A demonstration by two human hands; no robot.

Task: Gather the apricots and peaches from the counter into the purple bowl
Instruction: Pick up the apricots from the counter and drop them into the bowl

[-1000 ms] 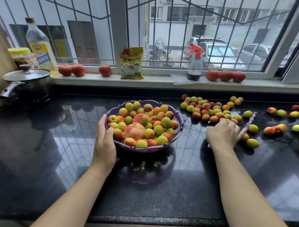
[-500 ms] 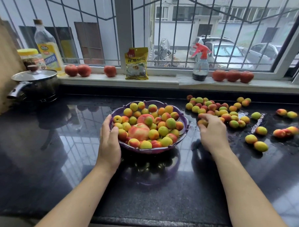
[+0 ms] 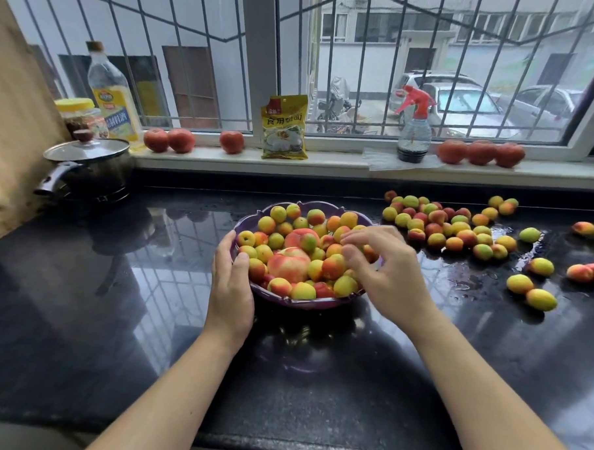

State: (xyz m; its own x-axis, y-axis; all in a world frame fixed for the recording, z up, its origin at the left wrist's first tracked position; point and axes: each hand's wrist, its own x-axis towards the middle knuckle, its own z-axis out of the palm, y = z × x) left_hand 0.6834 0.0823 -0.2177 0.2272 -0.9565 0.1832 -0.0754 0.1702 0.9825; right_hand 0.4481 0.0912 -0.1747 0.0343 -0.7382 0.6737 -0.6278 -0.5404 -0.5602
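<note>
Bowl (image 3: 251,219) mid-desk, heaped with fruit. Left hand (image 3: 232,283) holds its near-left rim, fingers curved on it. Right hand (image 3: 387,268) over bowl's right side, fingers loosely spread, empty. Loose apricots (image 3: 448,228) far right

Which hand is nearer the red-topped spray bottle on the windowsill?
Right. The right hand hovers over the purple bowl's right side, below the spray bottle; the left hand holds its left rim.

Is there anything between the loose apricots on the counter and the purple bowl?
Nothing visible: bare wet counter separates the apricot cluster from the purple bowl. The right hand hovers over the bowl's right rim.
</note>
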